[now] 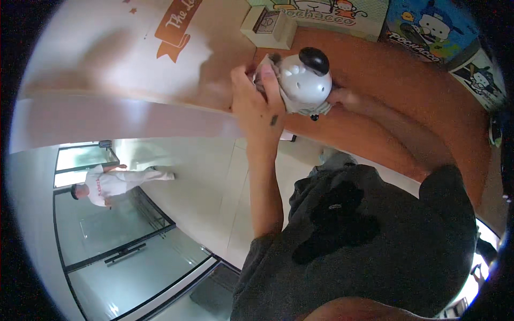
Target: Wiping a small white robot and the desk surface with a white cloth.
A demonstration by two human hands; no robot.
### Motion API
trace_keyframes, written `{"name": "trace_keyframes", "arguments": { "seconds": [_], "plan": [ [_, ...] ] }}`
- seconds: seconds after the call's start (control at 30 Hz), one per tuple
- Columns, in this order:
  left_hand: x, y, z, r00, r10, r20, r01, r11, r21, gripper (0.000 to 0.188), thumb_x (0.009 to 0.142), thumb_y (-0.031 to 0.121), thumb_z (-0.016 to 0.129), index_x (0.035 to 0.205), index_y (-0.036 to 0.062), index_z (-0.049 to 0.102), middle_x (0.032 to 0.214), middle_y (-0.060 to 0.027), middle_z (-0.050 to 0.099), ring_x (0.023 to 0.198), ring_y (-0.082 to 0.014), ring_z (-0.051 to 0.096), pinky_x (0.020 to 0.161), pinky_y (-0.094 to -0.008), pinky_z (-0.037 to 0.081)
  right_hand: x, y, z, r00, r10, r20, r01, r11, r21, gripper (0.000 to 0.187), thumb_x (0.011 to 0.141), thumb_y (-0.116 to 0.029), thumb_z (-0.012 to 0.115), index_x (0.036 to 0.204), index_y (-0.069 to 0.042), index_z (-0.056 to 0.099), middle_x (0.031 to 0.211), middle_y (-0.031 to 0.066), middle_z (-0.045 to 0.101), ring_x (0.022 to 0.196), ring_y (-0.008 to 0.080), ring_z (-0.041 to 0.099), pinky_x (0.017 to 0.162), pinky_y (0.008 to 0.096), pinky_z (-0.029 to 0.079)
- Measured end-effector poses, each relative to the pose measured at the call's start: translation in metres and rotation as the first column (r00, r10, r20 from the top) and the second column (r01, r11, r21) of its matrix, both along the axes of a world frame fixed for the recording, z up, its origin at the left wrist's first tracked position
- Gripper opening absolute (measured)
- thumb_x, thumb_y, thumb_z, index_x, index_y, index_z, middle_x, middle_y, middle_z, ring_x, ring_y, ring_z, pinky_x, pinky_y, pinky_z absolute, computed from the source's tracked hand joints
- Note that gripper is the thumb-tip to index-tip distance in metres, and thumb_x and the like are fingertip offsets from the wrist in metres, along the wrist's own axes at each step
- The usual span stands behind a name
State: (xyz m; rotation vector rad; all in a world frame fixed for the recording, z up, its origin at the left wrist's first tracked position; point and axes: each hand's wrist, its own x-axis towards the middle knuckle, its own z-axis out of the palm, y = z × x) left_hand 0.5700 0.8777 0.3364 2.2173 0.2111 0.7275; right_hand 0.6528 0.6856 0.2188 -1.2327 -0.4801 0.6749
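A glossy white cartoon dog figurine (302,83) with a black ear is held above the reddish-brown shelf surface. My left hand (257,101) is wrapped round its left side, the thumb lying over a greyish, crumpled-looking part that I cannot make out clearly. From the other side, my right hand (345,99) grips the figurine's lower right edge, with its fingertips partly hidden by the figurine. A small black-and-white detail shows at the figurine's lower edge, between my hands.
A cream box-shaped holder (269,29) stands at the back. Cartoon-printed boxes (431,27) line the back right. A pale panel (118,59) with an orange ribbon print lies to the left. Farther off, a person in white (101,184) is near glass doors (120,230).
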Motion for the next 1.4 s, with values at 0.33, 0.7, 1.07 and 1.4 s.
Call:
{"name": "trace_keyframes", "arguments": {
  "seconds": [0.33, 0.7, 1.07, 1.4],
  "plan": [
    [0.009, 0.037, -0.076, 0.927, 0.162, 0.339, -0.307, 0.846, 0.435, 0.036, 0.106, 0.032, 0.05, 0.125, 0.0032, 0.06, 0.102, -0.017, 0.068, 0.089, -0.0303, 0.065, 0.085, -0.038, 0.051, 0.01, 0.001, -0.014, 0.998, 0.066, -0.023, -0.063, 0.992, 0.111, 0.074, 0.079, 0.001, 0.066, 0.15, -0.005, 0.05, 0.139, 0.0104, 0.063, 0.121, 0.0233, 0.059, 0.105, 0.0375, 0.048],
    [0.04, 0.009, 0.029, 0.894, 0.065, 0.443, 0.173, 0.862, -0.477, 0.046, 0.111, 0.034, 0.033, 0.113, 0.0033, 0.066, 0.113, -0.0135, 0.07, 0.092, -0.0244, 0.066, 0.09, -0.035, 0.052, 0.022, 0.014, 0.015, 0.993, 0.114, -0.021, -0.11, 0.985, 0.133, 0.072, 0.08, -0.002, 0.063, 0.151, -0.004, 0.049, 0.137, 0.0103, 0.064, 0.121, 0.023, 0.058, 0.105, 0.0367, 0.048],
    [0.07, 0.042, -0.019, 0.987, 0.057, 0.152, -0.078, 0.987, 0.142, 0.03, 0.104, 0.016, 0.048, 0.096, -0.0015, 0.071, 0.086, -0.014, 0.069, 0.076, -0.0244, 0.06, 0.067, -0.0359, 0.046, 0.064, 0.047, -0.009, 0.999, 0.035, 0.016, -0.037, 0.991, 0.129, 0.066, 0.088, -0.01, 0.063, 0.152, -0.004, 0.047, 0.136, 0.0083, 0.065, 0.112, 0.0201, 0.063, 0.091, 0.0326, 0.055],
    [0.079, 0.079, 0.0, 0.921, 0.183, -0.344, -0.144, 0.98, 0.137, 0.037, 0.103, 0.023, 0.051, 0.099, -0.0055, 0.074, 0.083, -0.0173, 0.068, 0.069, -0.031, 0.058, 0.065, -0.0388, 0.047, 0.08, 0.058, 0.004, 0.982, 0.147, 0.116, -0.166, 0.971, 0.175, 0.067, 0.086, -0.01, 0.065, 0.15, -0.005, 0.049, 0.133, 0.0088, 0.066, 0.109, 0.0191, 0.063, 0.088, 0.0327, 0.054]
  ]
}}
